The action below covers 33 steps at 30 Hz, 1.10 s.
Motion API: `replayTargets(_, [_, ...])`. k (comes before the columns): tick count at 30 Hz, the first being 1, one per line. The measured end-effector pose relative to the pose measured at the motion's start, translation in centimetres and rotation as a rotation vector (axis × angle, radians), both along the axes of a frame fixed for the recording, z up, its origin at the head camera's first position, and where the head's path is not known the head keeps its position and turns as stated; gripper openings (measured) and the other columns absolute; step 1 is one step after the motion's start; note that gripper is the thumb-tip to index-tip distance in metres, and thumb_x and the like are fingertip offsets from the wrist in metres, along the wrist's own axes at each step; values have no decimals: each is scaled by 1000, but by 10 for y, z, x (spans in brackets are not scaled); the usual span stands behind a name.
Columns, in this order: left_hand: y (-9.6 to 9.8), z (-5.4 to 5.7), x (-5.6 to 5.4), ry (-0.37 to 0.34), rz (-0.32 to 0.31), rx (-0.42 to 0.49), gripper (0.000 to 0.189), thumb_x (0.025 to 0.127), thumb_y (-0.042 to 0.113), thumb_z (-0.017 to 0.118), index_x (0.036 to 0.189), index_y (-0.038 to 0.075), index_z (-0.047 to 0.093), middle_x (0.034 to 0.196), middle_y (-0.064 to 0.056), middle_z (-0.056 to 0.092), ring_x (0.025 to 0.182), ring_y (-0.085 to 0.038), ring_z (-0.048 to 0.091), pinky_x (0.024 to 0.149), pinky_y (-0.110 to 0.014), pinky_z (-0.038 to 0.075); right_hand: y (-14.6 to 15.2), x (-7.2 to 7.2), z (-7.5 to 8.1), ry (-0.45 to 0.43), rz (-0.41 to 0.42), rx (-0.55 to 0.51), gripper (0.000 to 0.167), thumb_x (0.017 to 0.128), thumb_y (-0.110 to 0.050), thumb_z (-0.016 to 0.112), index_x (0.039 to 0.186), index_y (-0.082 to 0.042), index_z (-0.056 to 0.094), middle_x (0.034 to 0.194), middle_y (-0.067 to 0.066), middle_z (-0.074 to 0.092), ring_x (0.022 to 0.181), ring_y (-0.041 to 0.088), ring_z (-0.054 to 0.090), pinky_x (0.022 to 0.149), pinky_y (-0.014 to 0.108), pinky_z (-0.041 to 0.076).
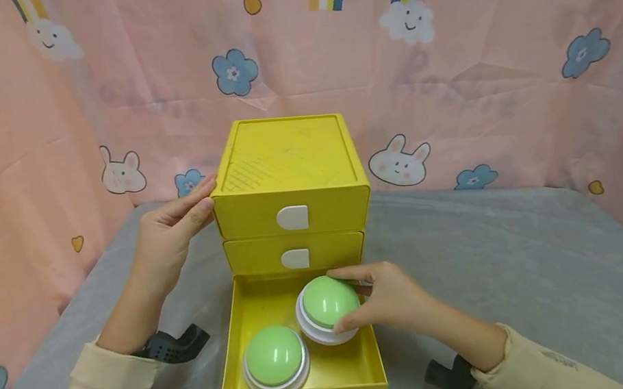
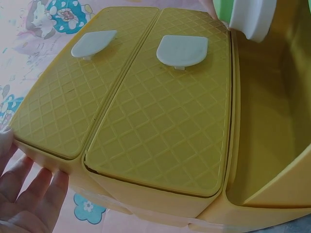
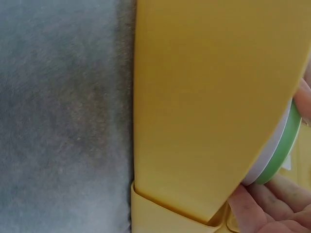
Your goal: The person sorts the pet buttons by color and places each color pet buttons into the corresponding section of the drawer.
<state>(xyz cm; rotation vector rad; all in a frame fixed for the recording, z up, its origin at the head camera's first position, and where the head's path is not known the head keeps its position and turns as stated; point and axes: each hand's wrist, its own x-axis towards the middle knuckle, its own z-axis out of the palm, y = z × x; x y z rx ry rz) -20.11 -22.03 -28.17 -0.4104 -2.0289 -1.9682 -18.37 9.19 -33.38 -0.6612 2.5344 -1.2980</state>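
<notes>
A yellow drawer cabinet [image 1: 292, 212] stands upright with its bottom drawer [image 1: 345, 383] pulled out and its two upper drawers closed. With fairly straight fingers, my left hand [image 1: 174, 229] presses against the cabinet's upper left side; the left wrist view shows those fingertips [image 2: 59, 182] along its edge. My right hand [image 1: 388, 295] grips a round white-based thing with a green dome [image 1: 330, 302] between thumb and fingers, at the right of the open drawer. It looks slightly tilted. A matching green-domed thing [image 1: 274, 356] sits in the drawer's front left.
White tab handles [image 1: 293, 218] are on the drawer fronts. A grey cloth [image 1: 527, 281] covers the table. Behind hangs a pink curtain [image 1: 284, 39] printed with rainbows, flowers and rabbits. The right forearm passes over the drawer's right wall.
</notes>
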Motion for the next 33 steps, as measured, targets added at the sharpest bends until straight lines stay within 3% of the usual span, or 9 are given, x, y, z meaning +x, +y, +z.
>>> replayTargets(8, [1, 0, 1, 15, -1, -11, 46, 98, 24, 63, 139, 3, 57, 146, 0, 55, 139, -10, 48, 97, -18, 53, -6, -1, -3, 104, -1, 116, 73, 66, -28, 93, 130, -6, 66, 131, 15, 67, 114, 29, 65, 93, 40, 59])
replayTargets(16, [0, 0, 2, 2, 8, -33, 46, 98, 25, 63, 139, 5, 57, 147, 1, 55, 142, -12, 46, 97, -17, 53, -12, -1, -4, 174, 6, 187, 77, 64, -29, 94, 130, -3, 66, 128, 13, 69, 104, 20, 64, 88, 35, 58])
replayTargets(33, [0, -1, 0, 12, 4, -17, 46, 98, 25, 64, 138, 4, 58, 146, 0, 55, 139, -10, 49, 97, -18, 53, -20, 0, -3, 187, 39, 261, 79, 64, -26, 95, 131, 0, 64, 131, 16, 66, 119, 30, 63, 96, 42, 57])
